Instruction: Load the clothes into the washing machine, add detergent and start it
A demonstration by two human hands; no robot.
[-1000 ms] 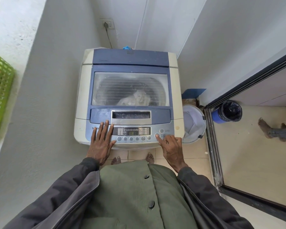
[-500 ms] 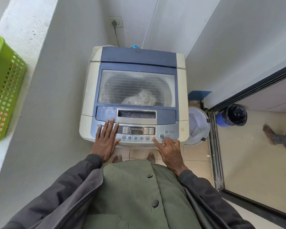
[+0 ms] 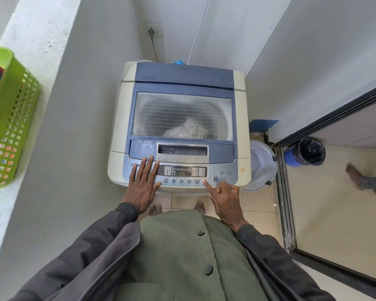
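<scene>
A white and blue top-loading washing machine (image 3: 119,118) stands in front of me with its lid (image 3: 182,83) closed. Pale clothes (image 3: 188,129) show through the lid's window. My left hand (image 3: 142,185) rests flat on the left end of the control panel (image 3: 224,168), fingers straight. My right hand (image 3: 225,198) points its index finger at the rightmost small round button (image 3: 204,181), just left of the start/pause button (image 3: 215,178); its other fingers are curled. The display (image 3: 182,173) is lit.
A green plastic basket (image 3: 11,127) sits on the ledge at left. A white hamper (image 3: 262,168) stands right of the machine. Beyond the sliding door track (image 3: 284,192) are a blue bin (image 3: 308,151) and another person's feet (image 3: 356,177). The machine's plug is in the wall socket (image 3: 153,30).
My right index finger has shifted left from the start/pause button to the small round button beside it. My left hand stays flat on the panel.
</scene>
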